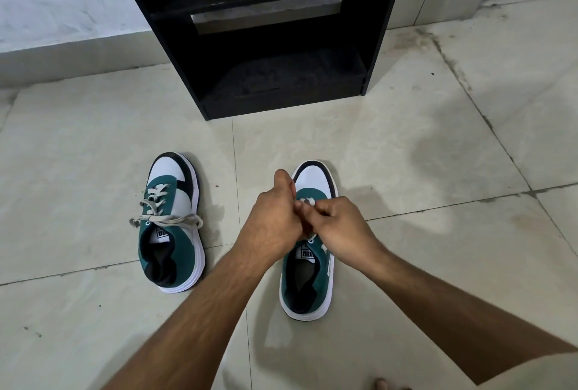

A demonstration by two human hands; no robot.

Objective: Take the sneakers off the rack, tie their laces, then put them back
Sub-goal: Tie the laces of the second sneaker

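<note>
Two green, white and black sneakers are seen on the tiled floor (406, 145), toes pointed toward 12 o'clock, in front of a black rack (380, 45) that stands against the wall at 12 o'clock; the left sneaker (173, 224) lies at about 9 o'clock from the hands, well apart from the other, and its pale laces (165, 219) are seen tied in a bow across the tongue, with loops spread to either side; the right sneaker (308, 264) lies near the centre, partly covered by both hands; the left hand (275, 217) is held over the lacing area with its fingers curled and its thumb raised toward 12 o'clock, clamped on the right sneaker's lace (308, 202); the right hand (341, 227) is brought in from 3 o'clock, fingers curled and pinched on the same lace, of which only a small white bit is shown between the two hands; the hands are touching each other above the tongue; whether a knot has been formed beneath them cannot be told; both forearms are bare and extend from 6 o'clock; a bare toe (383, 385) is visible at the lower edge.
</note>
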